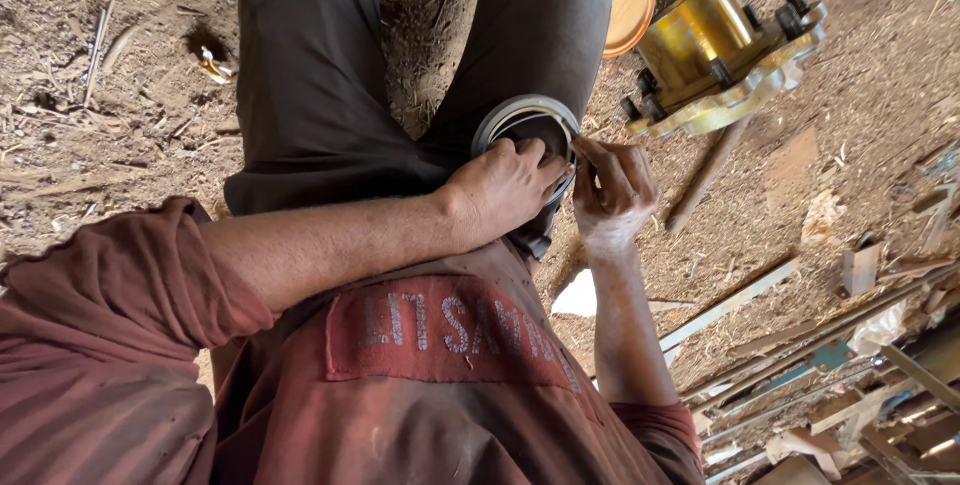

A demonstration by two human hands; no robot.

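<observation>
Both hands are on a grey metal ring [525, 115], a round band resting on the person's right thigh, near the middle of the scene. The left hand [505, 185] is laid over the near edge of the ring, fingers curled onto its rim, so that grip is closed on it. The right hand [612, 190] comes in from the right, fingertips pinched tight at the ring's right edge; whether something small sits between them, I cannot tell.

The risk, as I judge it: the ring is balanced on a rounded leg, so a slack left grip could let it roll off onto the dirt floor [120, 65] and pick up grit and wood chips. Fingers pressed on a thin metal edge could also slip and get nicked.

Farther right, well apart, a yellow wheel hub [715, 55] with dark studs lies on the floor, an orange round cap [628, 5] just beside it.
</observation>
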